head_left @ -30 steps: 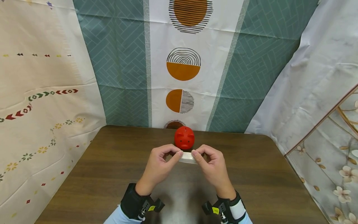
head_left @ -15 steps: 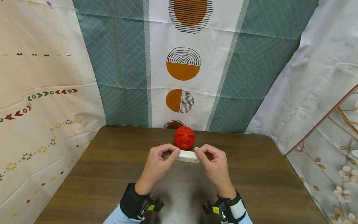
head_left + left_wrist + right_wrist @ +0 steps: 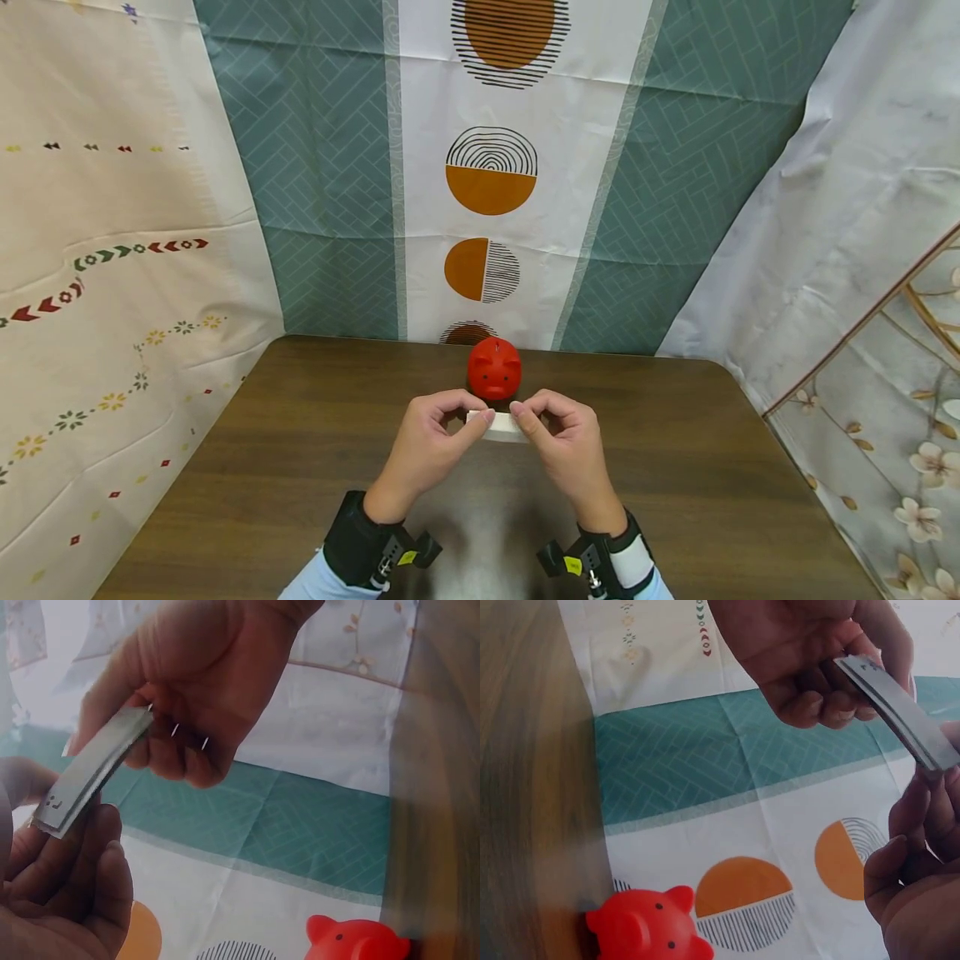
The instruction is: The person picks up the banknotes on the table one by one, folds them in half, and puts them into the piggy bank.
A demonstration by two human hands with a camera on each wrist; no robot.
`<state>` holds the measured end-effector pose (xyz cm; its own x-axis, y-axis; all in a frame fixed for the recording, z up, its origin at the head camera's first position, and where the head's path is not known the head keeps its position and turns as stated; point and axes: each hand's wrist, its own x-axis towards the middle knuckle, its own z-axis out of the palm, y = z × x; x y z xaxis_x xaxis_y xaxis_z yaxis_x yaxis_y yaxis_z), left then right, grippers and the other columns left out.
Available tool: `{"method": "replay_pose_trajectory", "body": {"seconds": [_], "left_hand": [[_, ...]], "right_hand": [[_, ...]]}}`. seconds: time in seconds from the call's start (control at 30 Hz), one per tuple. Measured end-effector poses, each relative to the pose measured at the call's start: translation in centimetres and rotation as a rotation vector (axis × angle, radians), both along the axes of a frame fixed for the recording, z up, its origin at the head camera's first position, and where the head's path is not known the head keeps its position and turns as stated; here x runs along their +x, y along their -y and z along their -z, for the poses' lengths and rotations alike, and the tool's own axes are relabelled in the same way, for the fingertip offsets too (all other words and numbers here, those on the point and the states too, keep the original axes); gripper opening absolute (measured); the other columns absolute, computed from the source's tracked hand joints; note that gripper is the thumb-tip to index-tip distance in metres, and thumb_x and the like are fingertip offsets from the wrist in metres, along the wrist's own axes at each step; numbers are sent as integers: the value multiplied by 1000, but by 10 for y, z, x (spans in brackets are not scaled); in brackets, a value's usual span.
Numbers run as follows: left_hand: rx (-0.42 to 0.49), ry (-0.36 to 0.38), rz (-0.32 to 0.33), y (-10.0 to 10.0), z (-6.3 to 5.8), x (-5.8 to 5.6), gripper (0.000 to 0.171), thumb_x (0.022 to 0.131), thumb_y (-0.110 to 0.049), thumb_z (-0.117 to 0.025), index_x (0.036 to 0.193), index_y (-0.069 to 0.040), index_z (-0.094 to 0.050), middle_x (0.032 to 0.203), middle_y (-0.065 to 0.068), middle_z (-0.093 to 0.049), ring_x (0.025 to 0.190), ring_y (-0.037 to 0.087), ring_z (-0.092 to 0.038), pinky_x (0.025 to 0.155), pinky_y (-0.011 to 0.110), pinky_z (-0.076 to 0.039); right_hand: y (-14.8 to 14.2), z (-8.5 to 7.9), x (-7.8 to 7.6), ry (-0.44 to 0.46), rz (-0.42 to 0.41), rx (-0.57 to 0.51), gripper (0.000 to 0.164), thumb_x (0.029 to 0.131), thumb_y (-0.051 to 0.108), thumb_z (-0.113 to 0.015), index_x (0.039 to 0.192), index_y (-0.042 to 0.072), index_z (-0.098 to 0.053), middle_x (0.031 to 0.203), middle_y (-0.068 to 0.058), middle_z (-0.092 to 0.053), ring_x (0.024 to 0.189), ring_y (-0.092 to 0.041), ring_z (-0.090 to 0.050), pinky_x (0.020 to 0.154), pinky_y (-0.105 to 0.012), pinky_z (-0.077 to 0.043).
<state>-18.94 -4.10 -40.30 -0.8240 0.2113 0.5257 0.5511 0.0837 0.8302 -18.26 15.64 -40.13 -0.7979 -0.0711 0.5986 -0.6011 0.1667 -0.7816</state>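
A folded strip of white paper (image 3: 504, 427) is held up above the table, its layers and small dark marks showing in the left wrist view. My left hand (image 3: 423, 450) pinches its left end between thumb and fingers. At the other end, my right hand (image 3: 573, 454) pinches it the same way; in the left wrist view that right hand (image 3: 202, 682) is seen from the palm side with its lower fingers curled. Just beyond the strip a red piggy bank (image 3: 495, 369) stands facing me, a slot on its top. The thumbs cover parts of the strip.
The brown wooden table (image 3: 300, 433) ends just behind the piggy bank. A green and white patterned cloth (image 3: 330, 208) hangs behind it. Light cloths hang on the left and right sides. Each wrist wears a black strap with a small camera.
Half a second ago the hands were farther apart and more of the strip showed. Now the thumbs are closer together and the strip sits slightly lower. The piggy bank has not moved.
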Motion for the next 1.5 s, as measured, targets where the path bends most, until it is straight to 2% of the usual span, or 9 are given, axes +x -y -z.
{"method": "replay_pose_trajectory", "body": {"seconds": [0.4, 0.63, 0.87, 1.27, 1.5], "left_hand": [[-5, -50, 60, -3, 1, 1, 8, 97, -8, -69, 94, -9, -76, 84, 7, -73, 72, 12, -57, 62, 25, -50], [-12, -57, 90, -4, 1, 1, 9, 97, -7, -67, 93, -9, -75, 84, 7, -72, 74, 12, -58, 62, 25, -50], [-45, -75, 83, -4, 1, 1, 10, 98, -9, -67, 93, -12, -75, 82, 5, -72, 71, 11, -53, 59, 24, -44], [-31, -83, 83, -6, 2, 1, 11, 98, -9, -67, 91, -12, -74, 78, 4, -66, 68, 11, -51, 58, 23, -45], [-5, -88, 58, -5, 1, 1, 11, 98, -7, -66, 91, -11, -74, 81, 6, -70, 72, 12, -55, 61, 24, -49]], "right_hand": [[1, 3, -1, -4, -54, 51, 14, 94, 3, -71, 85, 14, -71, 74, -1, -60, 67, -14, -49, 51, -28, -41], [4, 4, -1, -31, -80, 57, 14, 94, 0, -70, 87, 12, -71, 75, -3, -59, 67, -14, -48, 51, -28, -40], [7, 4, 0, -64, -82, 85, 15, 93, -1, -69, 87, 13, -70, 74, -3, -57, 66, -12, -46, 50, -27, -39], [10, 5, -1, -83, -60, 117, 15, 94, 0, -69, 85, 13, -68, 74, -1, -58, 69, -11, -50, 54, -26, -43], [6, 4, -2, -112, -45, 103, 20, 93, 0, -71, 82, 17, -68, 72, 1, -56, 60, -10, -39, 48, -24, -31]]}}
